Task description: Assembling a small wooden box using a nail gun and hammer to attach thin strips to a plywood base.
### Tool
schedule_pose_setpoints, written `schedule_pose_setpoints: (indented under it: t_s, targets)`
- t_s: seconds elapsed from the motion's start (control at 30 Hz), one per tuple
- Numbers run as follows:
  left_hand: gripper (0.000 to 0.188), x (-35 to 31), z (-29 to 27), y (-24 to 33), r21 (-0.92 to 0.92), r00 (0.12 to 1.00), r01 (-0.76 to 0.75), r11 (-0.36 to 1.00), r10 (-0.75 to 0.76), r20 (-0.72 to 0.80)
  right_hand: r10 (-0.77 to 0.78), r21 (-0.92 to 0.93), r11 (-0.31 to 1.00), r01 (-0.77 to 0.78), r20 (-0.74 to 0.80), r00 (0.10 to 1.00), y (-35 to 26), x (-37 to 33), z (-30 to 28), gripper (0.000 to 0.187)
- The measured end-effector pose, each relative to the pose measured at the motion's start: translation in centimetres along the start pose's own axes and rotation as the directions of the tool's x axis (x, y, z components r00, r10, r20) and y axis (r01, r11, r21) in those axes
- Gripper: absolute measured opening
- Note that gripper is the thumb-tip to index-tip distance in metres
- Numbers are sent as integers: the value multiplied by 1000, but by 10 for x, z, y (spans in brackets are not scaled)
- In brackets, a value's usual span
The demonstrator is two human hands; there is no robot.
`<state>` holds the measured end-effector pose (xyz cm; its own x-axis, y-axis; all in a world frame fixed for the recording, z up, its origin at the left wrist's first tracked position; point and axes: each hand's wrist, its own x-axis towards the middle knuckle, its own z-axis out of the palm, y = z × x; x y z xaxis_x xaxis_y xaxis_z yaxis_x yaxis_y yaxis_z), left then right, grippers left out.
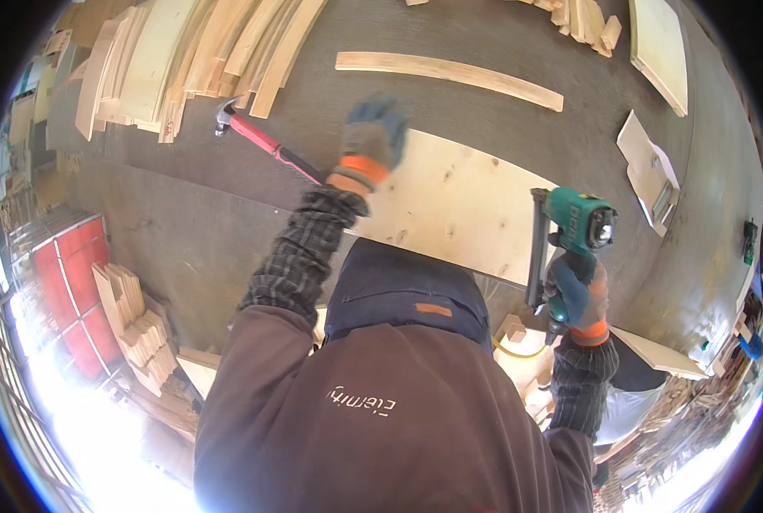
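My left hand (371, 141), in a grey-blue glove with an orange cuff, reaches forward onto the far left corner of a pale wooden board (458, 205) lying on the grey workbench (219, 222). The hand is blurred, so its grip is unclear. A hammer with a red handle (266, 144) lies just left of it, its handle end running under my wrist. My right hand (580, 297), gloved the same way, grips a green nail gun (574, 227) upright at the board's right end.
Curved wooden slats (189, 56) are stacked at the bench's far left, and one long curved slat (450, 75) lies alone beyond the board. Flat panels (655, 167) lie at the right. Small wood blocks (138, 325) are piled beside a red surface (73, 291) at the lower left.
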<state>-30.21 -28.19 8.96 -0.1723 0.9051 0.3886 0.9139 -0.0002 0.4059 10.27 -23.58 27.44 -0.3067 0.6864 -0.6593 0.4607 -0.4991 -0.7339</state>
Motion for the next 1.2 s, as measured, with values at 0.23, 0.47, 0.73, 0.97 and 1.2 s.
schedule_pose_setpoints:
  t_s: [0.23,0.47,0.73,0.97,1.2]
  targets:
    - [21,-7,-35,-61,-170,866,327,930,-223,447,-37,-59,997,50,216,976,-45,47,86,19]
    - [26,-7,-16,-87,-283,752,514,810,-265,604,-65,-193,970,146,374,925,-71,97,159,35]
    - [32,-2,-18,-84,-314,654,651,691,-299,695,-51,-178,976,125,375,926,-75,130,203,22]
    - [31,0,-20,-86,-317,646,655,686,-290,706,-22,-270,954,132,377,926,-77,131,204,24]
    - [29,2,-19,-83,-278,627,663,695,-313,714,-42,-189,975,113,345,938,-53,131,177,24]
